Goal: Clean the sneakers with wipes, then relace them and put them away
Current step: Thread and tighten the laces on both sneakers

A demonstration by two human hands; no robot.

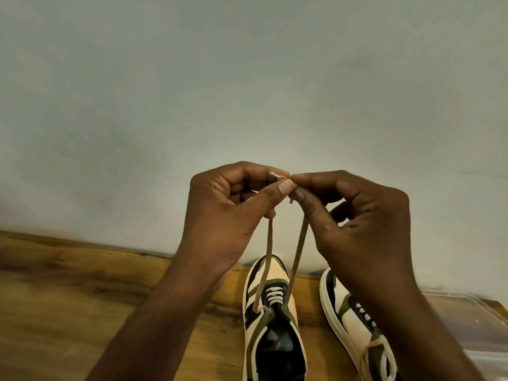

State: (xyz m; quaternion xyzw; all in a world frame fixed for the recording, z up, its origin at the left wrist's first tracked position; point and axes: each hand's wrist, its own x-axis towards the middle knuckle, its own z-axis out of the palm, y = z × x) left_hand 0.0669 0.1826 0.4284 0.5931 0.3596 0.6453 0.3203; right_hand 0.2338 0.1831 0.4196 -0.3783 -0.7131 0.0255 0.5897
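Two cream, olive and black sneakers stand on a wooden table (82, 298), toes toward the wall. The left sneaker (270, 320) is partly laced, and both ends of its beige lace (298, 251) rise taut from its upper eyelets. My left hand (228, 215) pinches one lace end between thumb and forefinger. My right hand (357, 224) pinches the other end, and the two tips meet high above the shoe. The right sneaker (354, 317) lies partly hidden under my right forearm, with lace across its upper.
A clear plastic container (472, 323) sits at the table's right edge, beside the right sneaker. A plain pale wall (247, 92) rises directly behind the table's far edge.
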